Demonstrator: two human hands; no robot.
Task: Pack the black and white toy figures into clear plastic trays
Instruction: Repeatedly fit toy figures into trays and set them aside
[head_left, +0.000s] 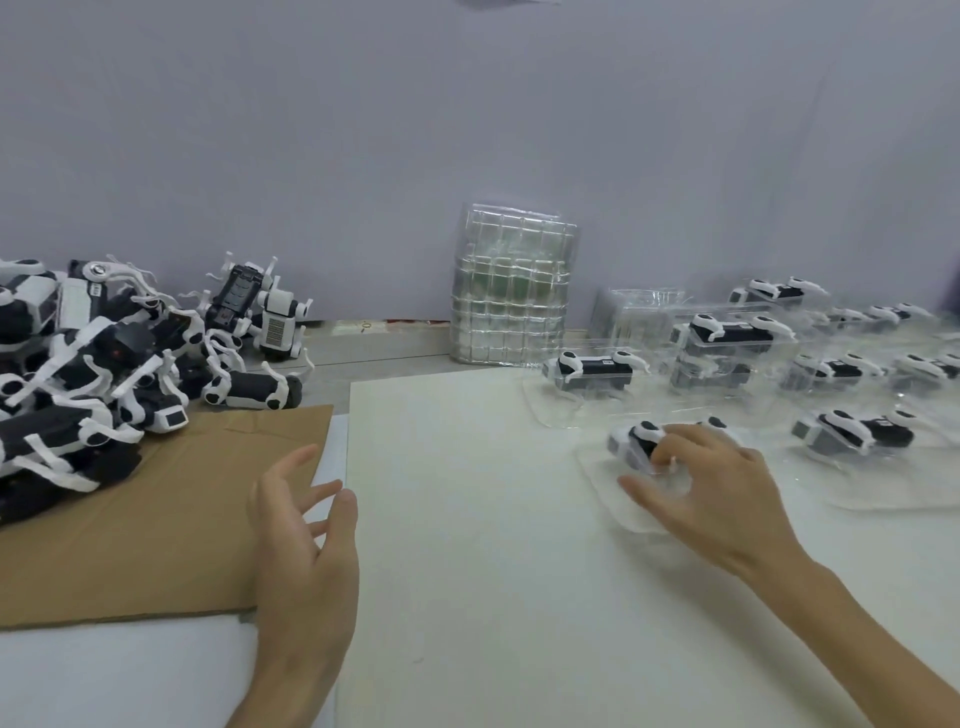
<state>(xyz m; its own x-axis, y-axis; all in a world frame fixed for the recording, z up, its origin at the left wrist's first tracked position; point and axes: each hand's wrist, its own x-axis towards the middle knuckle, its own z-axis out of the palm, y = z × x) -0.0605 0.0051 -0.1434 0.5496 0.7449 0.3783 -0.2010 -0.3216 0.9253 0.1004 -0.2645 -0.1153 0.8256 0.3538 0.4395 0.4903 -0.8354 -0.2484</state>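
The right hand (717, 483) is resting over one toy figure (641, 436) at the near right, its fingers curling around the figure's body while the thumb is stretching out across the clear tray (631, 512) that is holding it. The left hand (306, 525) is hovering open, fingers spread, holding nothing, where the cardboard (156, 545) is meeting the white sheet (467, 519). Well apart to its left, one pile of loose figures (78, 374) is lying tangled, too jumbled to count. One stack of empty trays (511, 291) is standing far centre. At least seven more packed trays (595, 369) are sitting to the far right, with blur hiding the exact number.
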